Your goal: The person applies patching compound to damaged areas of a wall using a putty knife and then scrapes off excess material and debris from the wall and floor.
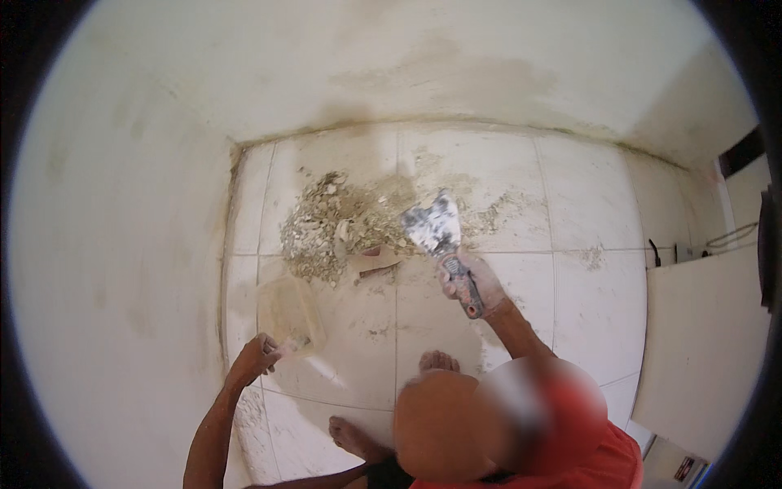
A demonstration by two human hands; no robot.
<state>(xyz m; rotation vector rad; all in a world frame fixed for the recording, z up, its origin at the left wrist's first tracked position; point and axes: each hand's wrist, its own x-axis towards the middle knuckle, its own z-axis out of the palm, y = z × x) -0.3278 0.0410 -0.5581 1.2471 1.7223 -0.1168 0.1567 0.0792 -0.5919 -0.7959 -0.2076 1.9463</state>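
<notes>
My right hand (476, 285) is wrapped round the handle of a putty knife (432, 224). The knife's wide blade is smeared white and points away from me, over the right side of a heap of plaster flakes (314, 232) on the floor. Low on the left, my left hand (261, 356) has curled fingers at the near corner of a see-through plastic tub (314, 314). A small pale thing (287, 349) shows at its fingertips; I cannot make out what it is. Some grey matter lies in the tub's near end.
Reddish-brown shards (379, 270) lie just right of the heap. Stained walls rise behind the white floor tiles (595, 196) and at the left. A pale panel (709, 350) and dark cables (733, 236) stand at the right. My bare foot (356, 438) is close below.
</notes>
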